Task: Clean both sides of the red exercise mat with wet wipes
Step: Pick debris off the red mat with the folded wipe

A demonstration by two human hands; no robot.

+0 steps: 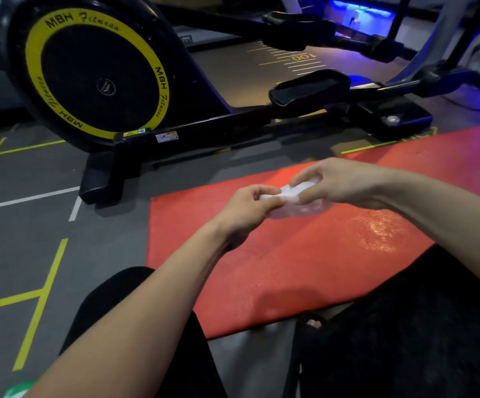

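Between the two hands, just above the red exercise mat [261,268], a crumpled white wet wipe [296,201] is being held off the surface: the left hand [247,209] is pinching its near-left edge with curled fingers, and the right hand [336,182] is gripping its far side from above, thumb and fingertips closed on the sheet. The wipe is looking bunched rather than spread, so it seems the person is opening or refolding it before wiping. If the two hands are pulling against each other too hard, the thin wet sheet is likely tearing; if it is going down still wadded, only a small patch is touching the mat and streaks are being left. Below and to the right of the right hand a wet sheen [376,228] is glistening on the mat, and that damp area could be slippery under a knee or palm. The mat is lying flat on a dark grey gym floor [31,225] that is carrying yellow and white tape lines to the left of the left hand. Beyond both hands a black elliptical trainer [95,79] with a yellow-ringed flywheel is standing close to the mat's far edge, and blue-violet lighting is glowing further to the right.
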